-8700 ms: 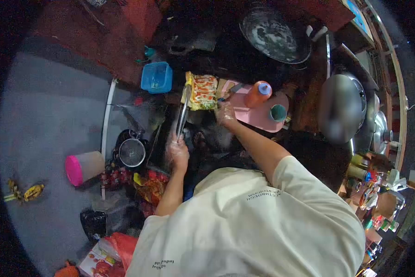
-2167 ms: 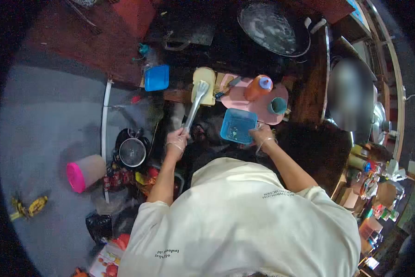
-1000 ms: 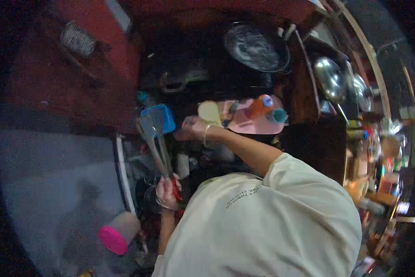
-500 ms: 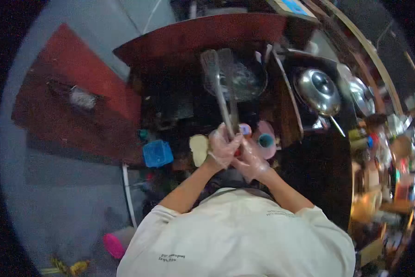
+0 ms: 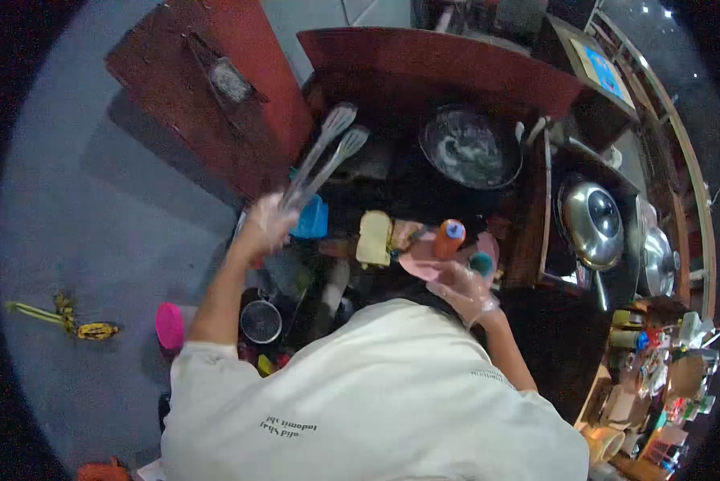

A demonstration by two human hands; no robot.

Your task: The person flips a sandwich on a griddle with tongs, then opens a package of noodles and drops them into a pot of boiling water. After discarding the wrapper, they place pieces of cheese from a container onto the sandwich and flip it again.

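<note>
The left hand (image 5: 268, 224) is keeping a closed grip on the tongs (image 5: 317, 149), whose spread arms are pointing toward one o'clock, while the bread (image 5: 374, 239) is lying at that hand's three o'clock and the right hand (image 5: 465, 293), fingers loosely parted, is hovering by the pink board (image 5: 418, 265).

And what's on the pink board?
I can see an orange bottle and a green cup. The right hand covers part of the board, so anything beneath is hidden.

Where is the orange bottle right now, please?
In the head view, right of centre, the orange bottle stands on the pink board, between the bread and the green cup.
</note>
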